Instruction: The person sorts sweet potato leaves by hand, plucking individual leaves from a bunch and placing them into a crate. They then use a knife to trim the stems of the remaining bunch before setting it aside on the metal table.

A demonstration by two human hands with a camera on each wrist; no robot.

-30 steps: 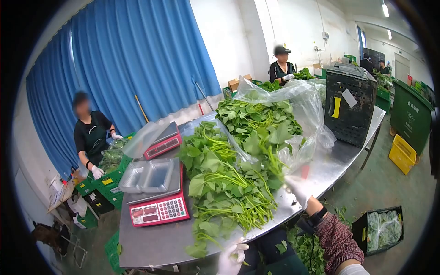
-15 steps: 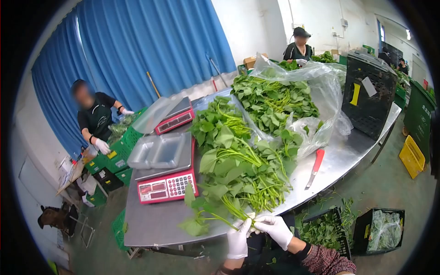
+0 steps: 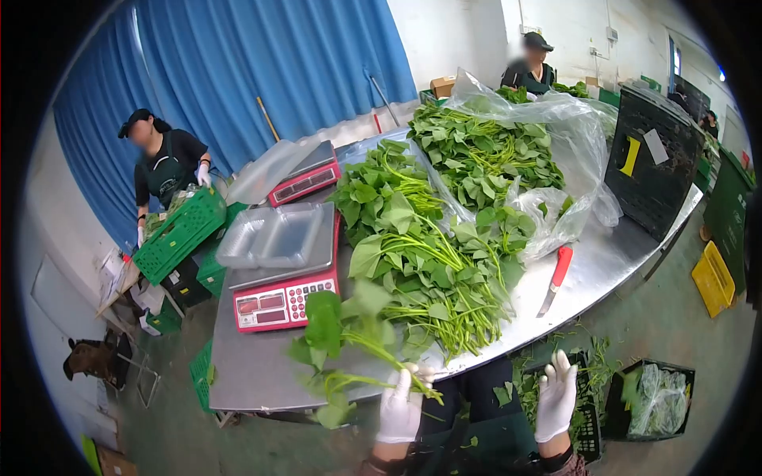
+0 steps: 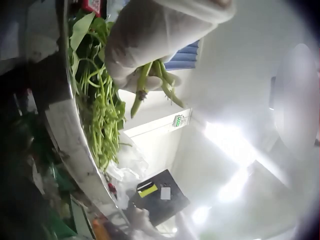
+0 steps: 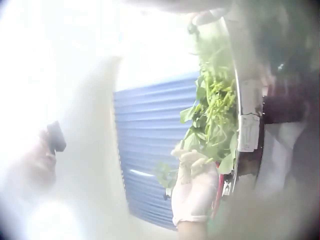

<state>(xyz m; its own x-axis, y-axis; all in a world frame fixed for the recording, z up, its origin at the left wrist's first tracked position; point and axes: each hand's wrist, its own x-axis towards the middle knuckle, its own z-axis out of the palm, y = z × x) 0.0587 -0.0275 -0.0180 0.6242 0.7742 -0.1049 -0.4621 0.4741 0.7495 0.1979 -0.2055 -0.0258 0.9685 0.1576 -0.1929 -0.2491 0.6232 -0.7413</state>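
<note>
In the head view, my gloved left hand (image 3: 399,412) pinches a few leafy green stems (image 3: 373,349) at the table's front edge, their leaves pointing left toward the scale. Cut stem ends (image 4: 142,92) poke out below the glove in the left wrist view. My gloved right hand (image 3: 557,401) is raised off the table edge to the right, fingers extended and holding nothing. A large pile of leafy greens (image 3: 444,293) lies in front of both hands. On the metal table, to the right of the pile, rests a red-handled knife (image 3: 558,278).
A red scale (image 3: 278,305) bearing clear plastic trays (image 3: 266,238) stands left; a second scale (image 3: 305,174) sits behind. Plastic film (image 3: 583,159) and a black crate (image 3: 655,170) are at the right. Crates of greens (image 3: 659,401) stand on the floor. Another person (image 3: 167,159) holds a green crate (image 3: 181,234).
My right hand brought a stem from the pile to my left hand, met it there, then let go and moved right. The left hand keeps the stems. The person at left has tilted up a green crate.
</note>
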